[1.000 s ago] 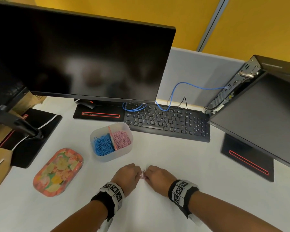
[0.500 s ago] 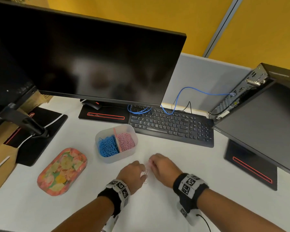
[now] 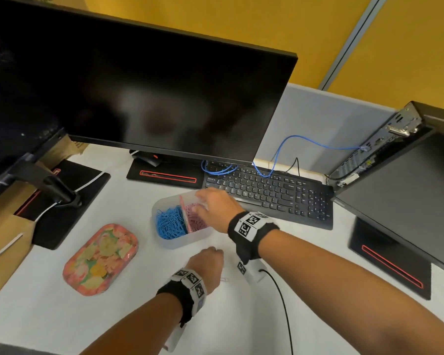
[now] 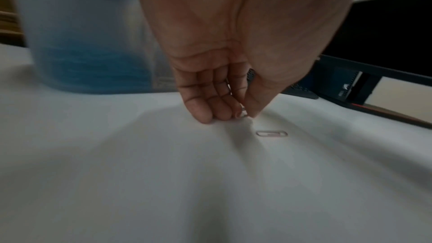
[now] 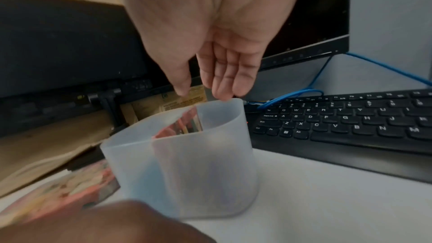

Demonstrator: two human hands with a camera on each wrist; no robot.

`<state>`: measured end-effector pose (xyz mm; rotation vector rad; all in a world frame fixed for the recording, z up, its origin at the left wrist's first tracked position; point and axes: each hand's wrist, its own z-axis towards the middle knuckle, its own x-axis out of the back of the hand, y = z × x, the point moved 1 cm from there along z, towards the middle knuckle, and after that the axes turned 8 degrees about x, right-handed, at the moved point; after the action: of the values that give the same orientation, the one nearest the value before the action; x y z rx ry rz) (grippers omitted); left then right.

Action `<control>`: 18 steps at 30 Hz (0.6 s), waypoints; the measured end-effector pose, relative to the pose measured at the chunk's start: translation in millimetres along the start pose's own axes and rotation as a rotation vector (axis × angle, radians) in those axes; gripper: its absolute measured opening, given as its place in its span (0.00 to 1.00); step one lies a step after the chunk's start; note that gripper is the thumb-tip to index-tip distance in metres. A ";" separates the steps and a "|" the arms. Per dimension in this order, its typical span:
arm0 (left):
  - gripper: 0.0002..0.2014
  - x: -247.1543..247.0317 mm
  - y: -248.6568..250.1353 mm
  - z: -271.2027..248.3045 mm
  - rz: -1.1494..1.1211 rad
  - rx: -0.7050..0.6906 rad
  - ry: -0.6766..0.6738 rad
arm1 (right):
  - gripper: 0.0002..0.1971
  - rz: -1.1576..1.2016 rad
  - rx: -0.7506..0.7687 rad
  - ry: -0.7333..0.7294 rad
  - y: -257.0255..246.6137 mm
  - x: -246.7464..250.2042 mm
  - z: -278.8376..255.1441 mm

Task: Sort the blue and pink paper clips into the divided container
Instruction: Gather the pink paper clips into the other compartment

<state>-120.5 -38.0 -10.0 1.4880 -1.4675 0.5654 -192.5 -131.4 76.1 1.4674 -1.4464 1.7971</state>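
Note:
The frosted divided container (image 3: 187,242) holds blue paper clips (image 3: 170,224) on its left side and pink paper clips (image 3: 197,221) on its right. My right hand (image 3: 203,204) hovers over the pink side, and in the right wrist view the right hand (image 5: 203,93) has straight, spread fingers with nothing in them. My left hand (image 3: 207,258) rests on the white table just in front of the container. Seen from the left wrist, the left hand (image 4: 243,115) pinches a pale pink paper clip (image 4: 244,114) at the table surface. Another pink clip (image 4: 271,133) (image 3: 224,279) lies loose beside it.
A floral tray (image 3: 100,260) sits left of the container. Behind it are a black keyboard (image 3: 267,196), a large monitor (image 3: 151,98) with its base (image 3: 164,175), and blue cables (image 3: 280,155). A tilted computer case (image 3: 395,175) stands at the right.
My right hand has left the spot beside my left hand and moved up to the container's pink side, its fingers now spread. The left hand stays low at the table.

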 end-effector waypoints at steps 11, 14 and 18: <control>0.04 64.3 -39.2 -37.4 -0.514 -0.007 0.282 | 0.16 0.079 0.007 -0.179 40.4 -76.8 -121.9; 0.06 87.2 -38.6 -17.1 -0.506 0.071 0.402 | 0.17 0.040 0.005 -0.264 33.4 -94.0 -127.5; 0.07 96.6 -39.8 4.5 -0.448 0.150 0.364 | 0.20 -0.013 -0.034 -0.314 27.6 -99.1 -123.1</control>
<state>-67.2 -97.4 57.6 1.6623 -0.7935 0.6362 -235.9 -5.5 -13.3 1.7980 -1.5986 1.5770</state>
